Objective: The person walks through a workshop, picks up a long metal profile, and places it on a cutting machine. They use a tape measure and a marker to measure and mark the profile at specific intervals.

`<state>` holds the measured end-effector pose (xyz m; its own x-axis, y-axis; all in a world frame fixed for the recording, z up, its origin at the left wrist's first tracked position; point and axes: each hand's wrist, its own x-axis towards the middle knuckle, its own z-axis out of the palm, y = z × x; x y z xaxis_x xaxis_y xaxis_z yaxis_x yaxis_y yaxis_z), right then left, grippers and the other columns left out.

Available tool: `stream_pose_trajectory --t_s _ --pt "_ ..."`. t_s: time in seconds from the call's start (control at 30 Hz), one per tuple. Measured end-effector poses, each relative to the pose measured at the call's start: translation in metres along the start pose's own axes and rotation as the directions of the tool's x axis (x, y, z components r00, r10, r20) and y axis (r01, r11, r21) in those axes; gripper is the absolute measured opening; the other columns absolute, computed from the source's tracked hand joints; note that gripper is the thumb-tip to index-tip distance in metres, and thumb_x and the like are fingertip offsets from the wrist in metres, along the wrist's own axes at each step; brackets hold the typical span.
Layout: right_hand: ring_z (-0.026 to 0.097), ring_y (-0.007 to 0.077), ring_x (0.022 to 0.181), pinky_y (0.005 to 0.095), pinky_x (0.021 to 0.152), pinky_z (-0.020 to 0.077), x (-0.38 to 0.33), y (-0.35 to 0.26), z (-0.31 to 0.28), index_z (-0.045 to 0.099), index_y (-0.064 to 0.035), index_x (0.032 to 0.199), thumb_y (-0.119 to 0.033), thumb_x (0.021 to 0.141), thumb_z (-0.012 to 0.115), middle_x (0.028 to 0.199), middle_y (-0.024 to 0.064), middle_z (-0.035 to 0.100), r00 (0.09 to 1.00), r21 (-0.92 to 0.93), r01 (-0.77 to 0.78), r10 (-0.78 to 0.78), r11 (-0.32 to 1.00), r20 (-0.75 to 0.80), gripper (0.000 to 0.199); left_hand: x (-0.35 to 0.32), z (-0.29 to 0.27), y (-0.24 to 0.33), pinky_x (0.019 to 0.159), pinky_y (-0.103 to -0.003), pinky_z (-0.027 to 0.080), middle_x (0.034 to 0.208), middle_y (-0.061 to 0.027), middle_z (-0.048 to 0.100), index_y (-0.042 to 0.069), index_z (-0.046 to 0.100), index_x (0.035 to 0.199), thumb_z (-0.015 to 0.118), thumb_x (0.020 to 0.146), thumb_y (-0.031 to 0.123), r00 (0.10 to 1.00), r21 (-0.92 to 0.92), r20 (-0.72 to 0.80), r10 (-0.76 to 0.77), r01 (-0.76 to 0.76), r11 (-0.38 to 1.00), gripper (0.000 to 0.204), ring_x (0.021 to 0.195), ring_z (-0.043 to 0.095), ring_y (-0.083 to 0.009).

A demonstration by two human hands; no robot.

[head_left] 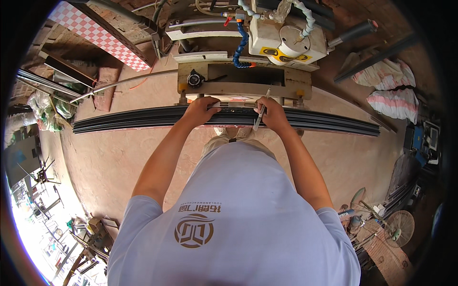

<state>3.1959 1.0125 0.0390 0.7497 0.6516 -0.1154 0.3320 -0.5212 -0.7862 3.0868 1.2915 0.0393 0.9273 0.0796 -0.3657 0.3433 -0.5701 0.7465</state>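
Observation:
A long black metal profile with lengthwise grooves lies crosswise in front of me, at the near edge of a machine. My left hand rests on it left of the middle. Its thumb and fingers are pinched together near a small pale piece at the profile's far edge; what they grip is too small to make out. My right hand is at the profile right of the middle, its fingers closed around a slim, light-coloured pen, held tilted with its lower end over the profile's near edge.
Beyond the profile stands a machine with a white head and a blue jointed hose. On its bed lies a black round tape measure. White-and-pink sacks lie at the right, a fan at lower right.

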Motion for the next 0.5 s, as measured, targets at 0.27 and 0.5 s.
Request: stream_pose_trajectory --t_s 0.27,0.5 --pt "0.056 0.034 0.068 0.0416 0.061 0.0432 0.0014 0.0023 0.0032 0.055 -0.0077 0.083 -0.006 0.08 0.072 0.071 0.0128 0.055 0.995 -0.009 0.062 -0.062 0.998 -0.073 0.018 0.0006 -0.0019 -0.0025 0.086 -0.04 0.053 0.109 -0.0164 0.07 0.007 0.07 0.116 0.071 0.087 0.032 1.0 0.018 0.024 0.008 -0.009 1.0 0.038 0.1 0.067 -0.033" --pt "0.057 0.0337 0.074 0.0373 0.069 0.0454 0.0024 0.0059 0.0028 0.054 -0.0042 0.086 -0.003 0.081 0.074 0.079 0.0137 0.058 1.0 -0.043 -0.002 0.002 0.999 -0.009 0.021 0.0096 -0.0043 0.0035 0.084 -0.04 0.053 0.108 -0.0154 0.071 0.007 0.069 0.115 0.069 0.088 0.032 0.99 0.208 0.084 0.113 -0.129 0.97 0.037 0.097 0.068 -0.0318"
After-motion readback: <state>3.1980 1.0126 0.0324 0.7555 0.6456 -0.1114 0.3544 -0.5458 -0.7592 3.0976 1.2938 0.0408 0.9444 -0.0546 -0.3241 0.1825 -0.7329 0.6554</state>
